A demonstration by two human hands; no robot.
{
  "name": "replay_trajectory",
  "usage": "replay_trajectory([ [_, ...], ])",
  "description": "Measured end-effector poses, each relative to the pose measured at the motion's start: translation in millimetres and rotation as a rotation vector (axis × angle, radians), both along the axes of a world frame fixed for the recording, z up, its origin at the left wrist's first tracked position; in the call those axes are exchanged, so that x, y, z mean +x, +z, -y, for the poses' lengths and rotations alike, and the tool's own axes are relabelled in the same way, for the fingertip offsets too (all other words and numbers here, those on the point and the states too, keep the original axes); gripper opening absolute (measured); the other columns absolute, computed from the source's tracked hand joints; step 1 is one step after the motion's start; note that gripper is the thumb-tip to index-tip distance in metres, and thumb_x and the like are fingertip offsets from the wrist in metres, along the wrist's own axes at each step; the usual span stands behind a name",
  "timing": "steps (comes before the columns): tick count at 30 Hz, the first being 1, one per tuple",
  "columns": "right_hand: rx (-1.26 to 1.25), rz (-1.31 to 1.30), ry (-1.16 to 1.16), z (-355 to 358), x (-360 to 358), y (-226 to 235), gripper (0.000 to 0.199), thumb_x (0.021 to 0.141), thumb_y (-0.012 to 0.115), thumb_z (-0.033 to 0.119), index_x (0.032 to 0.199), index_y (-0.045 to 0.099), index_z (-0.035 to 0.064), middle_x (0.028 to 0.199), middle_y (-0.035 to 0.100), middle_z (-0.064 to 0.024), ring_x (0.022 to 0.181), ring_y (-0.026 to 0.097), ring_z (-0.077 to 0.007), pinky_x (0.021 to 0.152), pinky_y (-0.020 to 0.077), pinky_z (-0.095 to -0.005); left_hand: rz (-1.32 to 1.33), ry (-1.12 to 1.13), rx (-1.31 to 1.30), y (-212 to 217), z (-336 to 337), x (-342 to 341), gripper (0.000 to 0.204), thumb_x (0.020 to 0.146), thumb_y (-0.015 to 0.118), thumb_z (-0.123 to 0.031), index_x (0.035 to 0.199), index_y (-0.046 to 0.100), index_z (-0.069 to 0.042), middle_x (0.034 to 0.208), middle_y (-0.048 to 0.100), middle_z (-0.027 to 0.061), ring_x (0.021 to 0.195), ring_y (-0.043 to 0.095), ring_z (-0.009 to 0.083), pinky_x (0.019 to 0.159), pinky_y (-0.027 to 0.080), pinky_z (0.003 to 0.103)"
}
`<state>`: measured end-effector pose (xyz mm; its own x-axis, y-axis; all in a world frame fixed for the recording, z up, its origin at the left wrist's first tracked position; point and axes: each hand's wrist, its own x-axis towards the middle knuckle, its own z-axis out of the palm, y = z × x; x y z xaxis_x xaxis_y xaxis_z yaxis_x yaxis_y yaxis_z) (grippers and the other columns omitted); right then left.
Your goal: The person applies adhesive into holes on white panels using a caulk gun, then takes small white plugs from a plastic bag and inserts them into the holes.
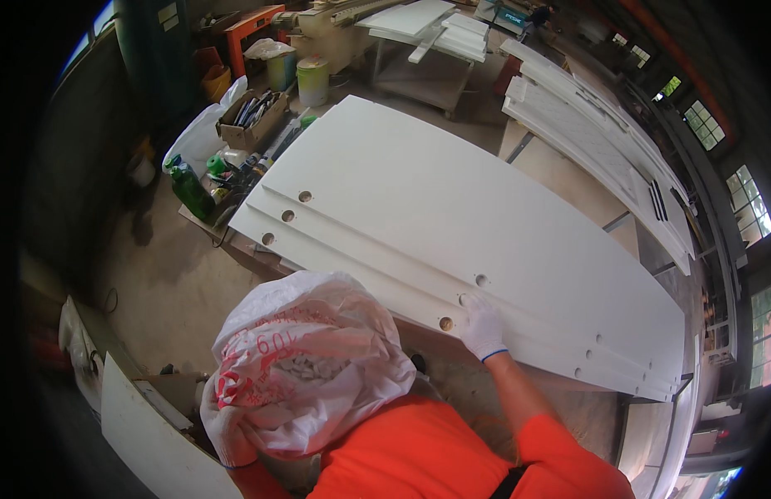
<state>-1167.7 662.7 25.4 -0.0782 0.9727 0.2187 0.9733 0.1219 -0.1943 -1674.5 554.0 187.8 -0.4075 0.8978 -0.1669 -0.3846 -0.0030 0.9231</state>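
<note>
A white woven plastic sack (373,337) with red print hangs in front of me, its mouth open on many small whitish pieces (315,368). My left hand (227,428), in a white knit glove, is closed on the left side of its rim. My right hand (483,327), gloved the same way, reaches the front edges of the stacked white panels (452,200). Its fingertips are drawn together at the middle one of three round holes; whatever they pinch is hidden. Another round hole (445,323) lies just left of that hand. The panels are stepped, each showing a strip with holes.
Left of the stack are a green bottle (190,187), a cardboard box of tools (252,116) and a paint bucket (312,81). More white panels lie on a rack (598,137) at right and a far table (435,29). A curved board (157,428) leans at lower left.
</note>
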Motion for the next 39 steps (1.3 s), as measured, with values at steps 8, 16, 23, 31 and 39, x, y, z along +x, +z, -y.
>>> replay_trajectory([
  [8,-0.039,-0.143,0.084,6,-74,26,0.033,0.09,0.067,0.021,0.118,0.076,0.0071,0.118,0.076,-0.0177,0.11,0.071,-0.0376,0.098,0.0554,-0.0475,-0.041,-0.033,-0.04,10,-8,-2,0.067,0.072,0.058,0.0,0.138,0.061,0.012,0.128,0.071,0.0184,0.117,0.07,0.0255,0.104,0.055,0.034],
  [16,-0.705,-0.072,0.744,-23,-283,25,0.031,0.101,0.058,0.029,0.111,0.079,0.0087,0.108,0.076,-0.0202,0.105,0.072,-0.0392,0.096,0.0547,-0.0474,-0.105,-0.181,-0.004,63,-12,42,0.068,0.069,0.07,-0.005,0.135,0.064,0.011,0.124,0.073,0.0174,0.113,0.071,0.0245,0.101,0.056,0.034],
  [23,-0.641,-0.088,0.662,11,-297,-46,0.035,0.104,0.055,0.032,0.111,0.079,0.0083,0.11,0.077,-0.0192,0.102,0.073,-0.0353,0.093,0.0555,-0.0455,-0.125,-0.132,0.039,54,19,29,0.064,0.072,0.08,-0.004,0.133,0.066,0.01,0.126,0.073,0.0152,0.115,0.07,0.0217,0.102,0.056,0.036],
  [31,-0.557,-0.72,0.653,51,-188,61,0.023,0.101,0.065,0.021,0.098,0.079,0.0031,0.11,0.077,-0.0167,0.1,0.073,-0.0296,0.089,0.0572,-0.0402,-0.086,0.008,-0.104,16,9,14,0.065,0.069,0.059,-0.001,0.132,0.063,0.01,0.121,0.071,0.0162,0.108,0.072,0.0237,0.099,0.056,0.031],
  [39,0.09,-0.152,-0.018,38,-43,21,0.01,0.091,0.07,0.014,0.097,0.075,0.0075,0.109,0.071,-0.0092,0.097,0.07,-0.0313,0.084,0.0586,-0.0455,-0.089,-0.07,-0.083,-9,-5,4,0.065,0.069,0.057,-0.001,0.133,0.062,0.011,0.119,0.072,0.0149,0.106,0.072,0.0217,0.097,0.056,0.03],
])
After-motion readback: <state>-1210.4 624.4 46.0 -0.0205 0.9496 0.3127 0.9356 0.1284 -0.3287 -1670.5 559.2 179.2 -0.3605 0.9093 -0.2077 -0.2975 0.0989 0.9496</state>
